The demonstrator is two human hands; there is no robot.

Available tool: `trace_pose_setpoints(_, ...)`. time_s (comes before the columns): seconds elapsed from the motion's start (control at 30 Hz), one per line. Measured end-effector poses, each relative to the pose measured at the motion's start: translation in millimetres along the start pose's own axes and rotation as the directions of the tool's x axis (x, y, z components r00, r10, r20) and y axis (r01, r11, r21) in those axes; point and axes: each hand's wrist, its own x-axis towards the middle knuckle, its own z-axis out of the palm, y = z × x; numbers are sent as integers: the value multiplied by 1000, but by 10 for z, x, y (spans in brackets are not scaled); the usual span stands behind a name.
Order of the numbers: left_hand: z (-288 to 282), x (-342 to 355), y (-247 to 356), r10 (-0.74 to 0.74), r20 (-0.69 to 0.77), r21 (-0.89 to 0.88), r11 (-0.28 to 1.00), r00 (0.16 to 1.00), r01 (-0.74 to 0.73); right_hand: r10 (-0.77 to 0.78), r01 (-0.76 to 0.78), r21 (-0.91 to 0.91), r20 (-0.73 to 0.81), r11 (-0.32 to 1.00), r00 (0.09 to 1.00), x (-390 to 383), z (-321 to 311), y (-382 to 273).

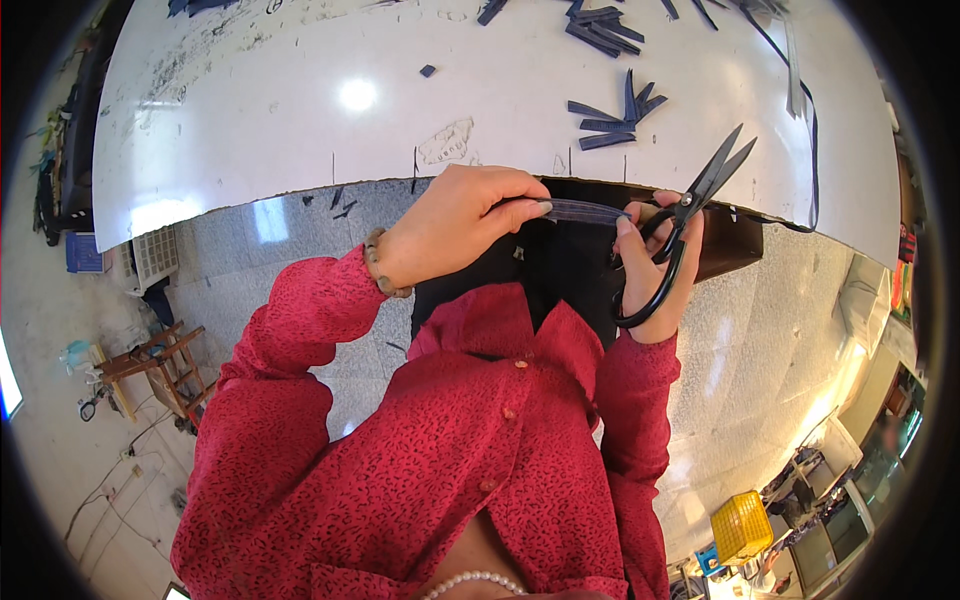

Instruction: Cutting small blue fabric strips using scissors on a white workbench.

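Scissors (pixel 686 204) sit in my right fingers (pixel 633 245), hooked by their black handles, with the blades parted and slanting up over the near edge of the worktop (pixel 270 130). Those same fingers also seem to pinch one end of a clear strip (pixel 585 211), and my left fingers (pixel 518 184) grip its other end, thumb against forefinger. The strip runs nearly level between them, just off the worktop's near edge, on my side.

I judge the step in hand to be steadying or gauging this length. A cut here would call for freeing the right end, so that the blades can turn to the strip, with the left pinch firm.

Dark cut strips (pixel 620 127) lie fanned out on the worktop, beyond its near edge; another heap (pixel 603 30) lies toward its far side, and a long dark ribbon (pixel 816 150) curves down its right part.

As for containers, a brown drawer or box (pixel 728 255) juts from under the worktop, its contents too dark to tell. A white slotted crate (pixel 155 258) stands past the worktop's left end, near a blue box (pixel 84 253); I cannot tell what either holds. A yellow basket (pixel 742 527) is well apart from the worktop, to the right, its contents unclear.
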Motion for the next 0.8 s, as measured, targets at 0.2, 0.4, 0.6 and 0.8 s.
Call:
trace_pose_setpoints(0.2,70,101,-16,232,-96,201,957,968,-209,-20,23,93,-32,995,999,62,23,3)
trace_pose_setpoints(0.4,79,121,-78,235,-91,236,949,968,-208,-16,19,73,-41,997,999,96,36,1)
trace_pose_setpoints(0.6,74,187,-81,100,-117,86,992,988,-90,2,-2,4,-34,1000,999,136,60,-15)
trace_pose_setpoints(0.8,58,298,-10,64,-101,187,981,993,-44,-89,85,-59,-53,995,995,216,109,25)
